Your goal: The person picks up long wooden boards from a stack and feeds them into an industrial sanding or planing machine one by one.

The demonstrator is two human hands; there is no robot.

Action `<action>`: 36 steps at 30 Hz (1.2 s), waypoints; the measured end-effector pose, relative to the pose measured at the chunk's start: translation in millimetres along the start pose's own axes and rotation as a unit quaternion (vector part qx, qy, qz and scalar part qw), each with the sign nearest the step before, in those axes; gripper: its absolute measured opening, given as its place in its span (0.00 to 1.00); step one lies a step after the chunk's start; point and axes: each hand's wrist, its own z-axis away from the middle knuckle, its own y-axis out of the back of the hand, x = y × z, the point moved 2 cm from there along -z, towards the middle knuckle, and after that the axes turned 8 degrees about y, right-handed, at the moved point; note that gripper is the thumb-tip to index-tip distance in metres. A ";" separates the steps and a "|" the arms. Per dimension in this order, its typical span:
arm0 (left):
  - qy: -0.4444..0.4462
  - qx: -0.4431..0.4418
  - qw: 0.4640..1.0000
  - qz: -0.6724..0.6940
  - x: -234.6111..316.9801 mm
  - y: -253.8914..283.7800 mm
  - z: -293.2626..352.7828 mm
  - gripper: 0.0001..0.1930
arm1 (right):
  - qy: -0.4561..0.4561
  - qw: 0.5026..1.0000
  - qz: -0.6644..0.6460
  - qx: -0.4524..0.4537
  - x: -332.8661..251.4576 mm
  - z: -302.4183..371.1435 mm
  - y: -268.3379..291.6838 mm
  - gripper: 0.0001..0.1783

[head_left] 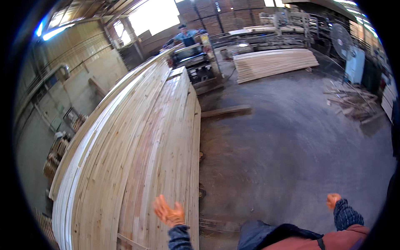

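Note:
Long pale planed boards (137, 158) lie side by side in a wide stack on my left. My left hand (168, 213), in an orange glove, is raised over the near end of the stack with its fingers spread. It holds nothing, and whether it touches the wood I cannot tell. Out to the right, my right hand (333, 201) hangs above the concrete floor, also orange-gloved. Its fingers are curled into a fist, and nothing shows in them.
At the stack's far end a person (187, 36) stands behind a dark machine (196, 62). A lower board pile (275, 64) lies beyond the floor (271, 154). A timber beam (227, 111) juts from the stack. Right are wood scraps (352, 100) and a large fan (341, 41).

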 end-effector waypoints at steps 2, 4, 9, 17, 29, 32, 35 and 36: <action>0.104 -0.029 0.986 -0.124 -33.7 0.8 -38.9 0.47 | 0.112 0.983 0.134 -0.048 -119.4 -75.8 -31.6 0.09; 0.170 -0.050 0.962 -0.207 -50.1 -26.6 -52.2 0.49 | 0.158 0.975 0.157 0.015 -194.0 -134.6 -72.1 0.21; 0.192 -0.006 0.929 -0.317 -65.0 -66.6 -54.7 0.51 | 0.280 0.940 0.177 -0.086 -283.5 -246.7 -204.7 0.17; 0.179 0.084 0.895 -0.399 -40.7 -66.2 -71.5 0.54 | -0.058 0.909 0.300 -0.283 -283.6 -384.9 -328.8 0.26; 0.028 0.025 0.994 -0.101 249.9 -374.8 -406.8 0.40 | -0.112 0.960 0.162 -0.201 -401.4 -644.9 -382.6 0.21; 0.017 0.067 0.997 -0.026 315.6 -459.1 -497.4 0.34 | -0.062 0.968 0.092 -0.225 -466.4 -691.4 -430.5 0.20; 0.052 0.089 0.995 0.004 357.5 -538.0 -597.9 0.31 | -0.092 0.950 0.032 -0.296 -473.3 -797.3 -414.1 0.23; 0.097 0.084 0.989 -0.068 342.3 -542.7 -613.5 0.30 | -0.121 0.961 0.056 -0.242 -507.6 -807.9 -441.4 0.21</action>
